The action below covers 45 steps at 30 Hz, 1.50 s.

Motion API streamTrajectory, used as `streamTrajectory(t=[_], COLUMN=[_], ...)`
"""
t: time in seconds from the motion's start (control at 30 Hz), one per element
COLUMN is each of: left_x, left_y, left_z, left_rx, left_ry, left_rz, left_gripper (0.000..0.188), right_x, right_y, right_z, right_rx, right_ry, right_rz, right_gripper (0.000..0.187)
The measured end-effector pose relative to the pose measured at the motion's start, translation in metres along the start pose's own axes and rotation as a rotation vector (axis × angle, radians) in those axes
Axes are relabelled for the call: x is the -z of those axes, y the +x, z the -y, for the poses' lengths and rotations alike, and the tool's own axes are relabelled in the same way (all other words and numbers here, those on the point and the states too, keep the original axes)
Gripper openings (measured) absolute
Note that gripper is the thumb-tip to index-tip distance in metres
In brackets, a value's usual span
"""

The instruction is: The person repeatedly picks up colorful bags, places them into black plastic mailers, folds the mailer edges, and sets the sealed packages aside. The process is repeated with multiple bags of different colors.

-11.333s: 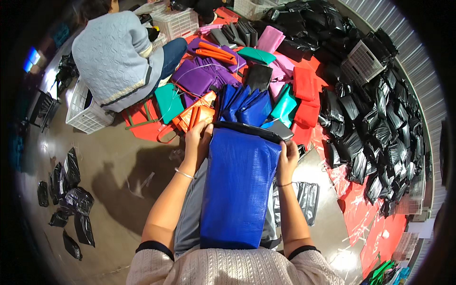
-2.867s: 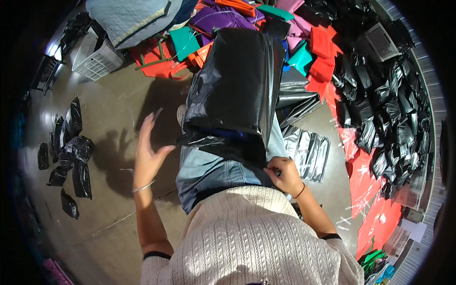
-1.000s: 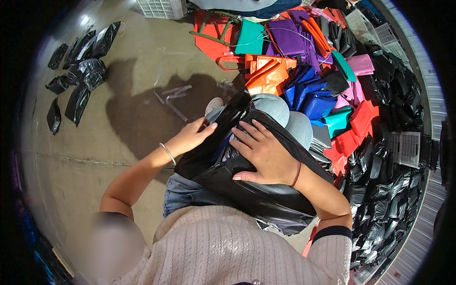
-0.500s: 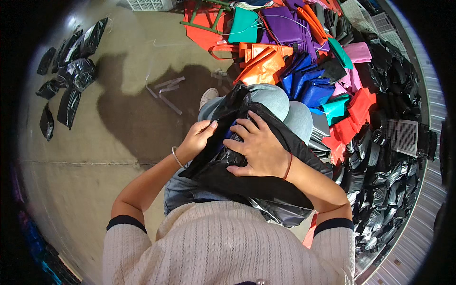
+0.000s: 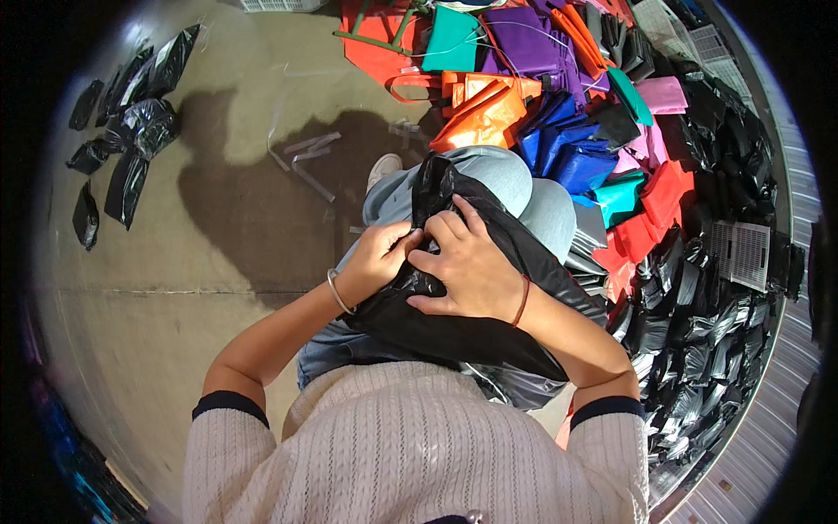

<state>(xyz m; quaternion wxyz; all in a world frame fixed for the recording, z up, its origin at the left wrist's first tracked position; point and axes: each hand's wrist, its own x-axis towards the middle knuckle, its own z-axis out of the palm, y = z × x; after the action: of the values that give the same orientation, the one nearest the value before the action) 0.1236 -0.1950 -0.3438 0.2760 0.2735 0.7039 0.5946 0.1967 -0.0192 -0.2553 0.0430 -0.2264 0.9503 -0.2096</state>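
Note:
A black plastic bag (image 5: 463, 327) lies across my lap, its upper corner bunched up and its lower part shiny. My left hand (image 5: 377, 260) pinches the bag's left edge between thumb and fingertips. My right hand (image 5: 471, 266) rests on top of the bag, fingers apart and partly bent, pressing on the plastic. The fingertips of both hands nearly meet over a crinkled, glossy patch. What lies inside the bag is hidden.
To the right are heaped folded bags: orange (image 5: 480, 113), blue (image 5: 572, 162), purple (image 5: 524, 39) and red (image 5: 659, 205). Many black packages (image 5: 690, 341) lie beyond, with a white basket (image 5: 740, 253). Several black packages (image 5: 144, 131) and clear strips (image 5: 312, 179) lie on the floor.
My left hand has moved right and folded the bag's left edge inward, toward my right hand. The blue patch seen between my hands is now covered. My right-hand fingers have bent more.

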Motion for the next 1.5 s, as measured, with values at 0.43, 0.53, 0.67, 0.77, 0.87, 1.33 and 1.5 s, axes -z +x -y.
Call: streamTrajectory(t=[0.43,0.53,0.67,0.77,0.87,1.33,1.5], left_x=[0.005,0.009,0.009,0.009,0.010,0.018,0.027], left_y=[-0.004,-0.003,0.000,0.002,0.005,0.010,0.002], left_z=[0.004,-0.003,-0.011,-0.013,-0.012,-0.030,-0.044], left_rx=[0.019,0.027,-0.001,-0.045,-0.129,-0.344,-0.285], left_ry=[-0.121,-0.030,0.036,0.045,0.091,0.439,0.481], left_rz=[0.039,0.099,0.146,0.164,0.233,0.364,0.310], left_gripper=[0.020,0.022,0.020,0.018,0.022,0.022,0.019], right_x=[0.000,0.000,-0.001,-0.003,-0.004,0.002,0.000], right_y=[-0.003,-0.003,-0.003,-0.004,-0.005,-0.005,-0.004], right_z=[0.002,0.002,0.002,0.003,0.003,0.009,0.008], right_rx=[-0.064,-0.085,-0.121,-0.120,-0.139,-0.125,-0.140], right_ry=[0.149,0.149,0.158,0.107,0.148,0.148,0.126], right_rz=[-0.061,-0.133,-0.130,-0.150,-0.147,-0.106,-0.143], right_gripper=[0.087,0.090,0.095,0.096,0.096,0.118,0.110])
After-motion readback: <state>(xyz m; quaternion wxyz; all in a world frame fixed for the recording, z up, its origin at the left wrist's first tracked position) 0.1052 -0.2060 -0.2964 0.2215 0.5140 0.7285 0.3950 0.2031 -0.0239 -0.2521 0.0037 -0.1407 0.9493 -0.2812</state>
